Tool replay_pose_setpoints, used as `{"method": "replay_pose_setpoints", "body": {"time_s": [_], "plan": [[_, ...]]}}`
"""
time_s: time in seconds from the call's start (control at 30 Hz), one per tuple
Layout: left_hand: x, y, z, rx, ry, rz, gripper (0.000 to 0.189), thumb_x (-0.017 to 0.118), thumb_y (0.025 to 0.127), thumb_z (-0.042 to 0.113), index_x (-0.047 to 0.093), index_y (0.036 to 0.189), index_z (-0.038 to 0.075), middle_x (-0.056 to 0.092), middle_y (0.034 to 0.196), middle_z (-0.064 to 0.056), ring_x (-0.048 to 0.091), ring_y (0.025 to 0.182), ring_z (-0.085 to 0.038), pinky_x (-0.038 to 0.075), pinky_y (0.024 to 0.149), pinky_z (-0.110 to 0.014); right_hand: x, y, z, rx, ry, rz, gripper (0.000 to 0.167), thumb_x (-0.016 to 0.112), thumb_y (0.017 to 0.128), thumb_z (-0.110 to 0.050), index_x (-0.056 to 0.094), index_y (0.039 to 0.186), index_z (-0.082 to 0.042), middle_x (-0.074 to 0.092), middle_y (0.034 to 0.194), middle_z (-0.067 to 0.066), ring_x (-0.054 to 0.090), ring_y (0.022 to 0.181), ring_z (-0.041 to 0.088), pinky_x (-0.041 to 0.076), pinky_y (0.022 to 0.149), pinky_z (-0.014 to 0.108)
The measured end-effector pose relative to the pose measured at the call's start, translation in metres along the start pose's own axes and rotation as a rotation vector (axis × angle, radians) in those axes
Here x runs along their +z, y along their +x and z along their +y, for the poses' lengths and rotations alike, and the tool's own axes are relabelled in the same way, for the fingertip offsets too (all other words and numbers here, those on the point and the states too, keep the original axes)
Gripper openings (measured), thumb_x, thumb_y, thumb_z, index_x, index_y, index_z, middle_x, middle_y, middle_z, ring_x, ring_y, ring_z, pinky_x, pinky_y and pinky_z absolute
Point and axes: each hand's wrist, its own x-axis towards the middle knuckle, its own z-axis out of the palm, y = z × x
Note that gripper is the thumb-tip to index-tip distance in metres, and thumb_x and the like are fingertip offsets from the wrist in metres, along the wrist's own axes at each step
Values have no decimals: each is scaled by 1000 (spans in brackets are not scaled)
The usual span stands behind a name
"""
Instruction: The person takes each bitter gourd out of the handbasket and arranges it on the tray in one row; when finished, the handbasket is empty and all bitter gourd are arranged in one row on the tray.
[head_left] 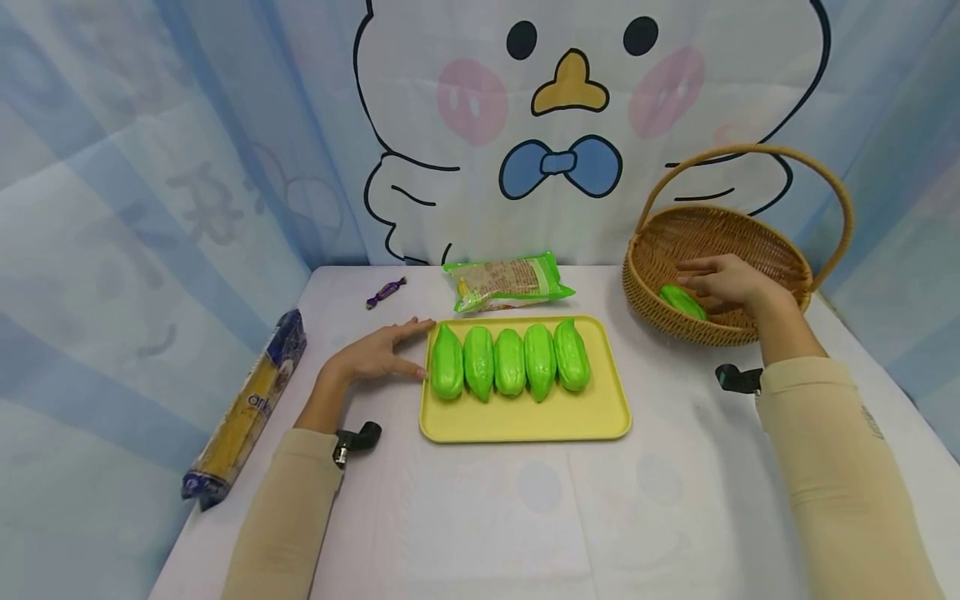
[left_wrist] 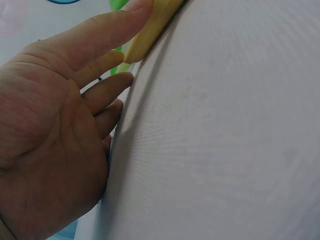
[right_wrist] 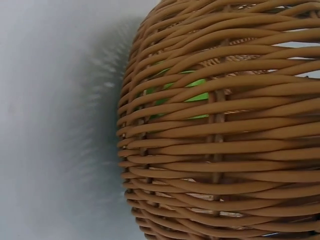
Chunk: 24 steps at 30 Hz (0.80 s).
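Note:
Several glossy green, ridged toy vegetables [head_left: 510,363] with pointed ends lie side by side on a yellow tray [head_left: 525,425]. My left hand [head_left: 377,354] is at the tray's left edge, fingers spread and thumb against the rim. The left wrist view shows the thumb by the yellow edge [left_wrist: 145,42], the palm facing the camera. Inside the wicker basket [head_left: 637,287] at the right, another green ridged vegetable [head_left: 681,302] lies near the front wall. My right hand [head_left: 727,283] is over it in the basket, fingers loosely extended. In the right wrist view, the weave [right_wrist: 225,150] hides that hand.
Behind the tray lies a green-and-clear food packet [head_left: 510,283], with a small purple wrapped candy [head_left: 386,292] to its left. A long pack of yellow pasta [head_left: 247,408] lies along the table's left edge. The basket's tall handle [head_left: 840,200] arches over its opening.

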Motion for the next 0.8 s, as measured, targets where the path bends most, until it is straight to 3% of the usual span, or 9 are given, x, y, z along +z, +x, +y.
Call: {"method": "replay_pose_setpoints", "body": {"time_s": [0.23, 0.47, 0.8], "plan": [[0, 2, -1, 5, -8, -6, 102, 88, 78, 53, 35, 163, 36, 14, 176, -8, 7, 163, -32, 4, 130, -64, 3, 5, 7, 14, -40, -47, 59, 41, 114, -26, 22, 166, -7, 33, 157, 38, 56, 125, 42, 61, 91, 48], [-1, 2, -2, 14, -11, -9, 102, 88, 79, 52, 35, 163, 34, 14, 176, -8, 7, 163, -33, 3, 130, -64, 4, 8, 10, 39, -45, -57, 56, 44, 112, -21, 28, 164, -6, 49, 135, 27, 59, 100, 25, 59, 80, 38], [0, 2, -1, -9, -19, -4, 103, 89, 77, 54, 35, 163, 36, 14, 176, -8, 7, 163, -34, 3, 130, -64, 5, 5, 7, 38, -16, -63, 55, 42, 112, -15, 29, 163, -1, 47, 139, 30, 60, 99, 23, 59, 80, 38]]}}
